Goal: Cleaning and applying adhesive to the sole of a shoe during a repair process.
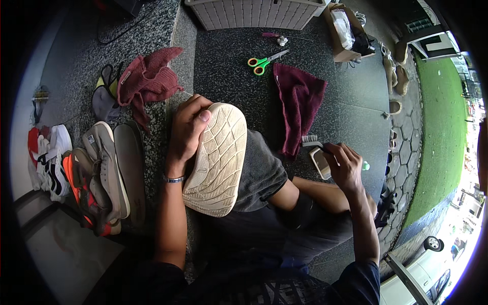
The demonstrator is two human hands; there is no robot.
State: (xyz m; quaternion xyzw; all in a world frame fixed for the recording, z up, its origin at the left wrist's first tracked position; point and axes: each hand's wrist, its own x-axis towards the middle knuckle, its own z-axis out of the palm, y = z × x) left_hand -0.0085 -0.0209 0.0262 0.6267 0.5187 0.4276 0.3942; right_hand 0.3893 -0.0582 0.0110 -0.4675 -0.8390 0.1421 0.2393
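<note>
My left hand [189, 127] grips a shoe [218, 160] by its edge, thumb on the sole. Its cream, diamond-patterned sole faces up and the upper is mostly hidden beneath. A dark grey towel [260, 173] lies over my lap beside it. In my right hand [346, 165] is a small brush [309, 141], its grey bristles pointing left, apart from the shoe. Just below the brush stands a small rectangular container [321, 162], partly behind my hand. A maroon cloth [300, 104] is spread beyond the brush.
Green-handled scissors [262, 64] lie near a grey basket [254, 16] at the back. A cardboard box [346, 50] stands back right. To my left are several shoes [104, 168], a reddish cloth [147, 76] and a face mask [105, 96]. More shoes [401, 79] line the right edge.
</note>
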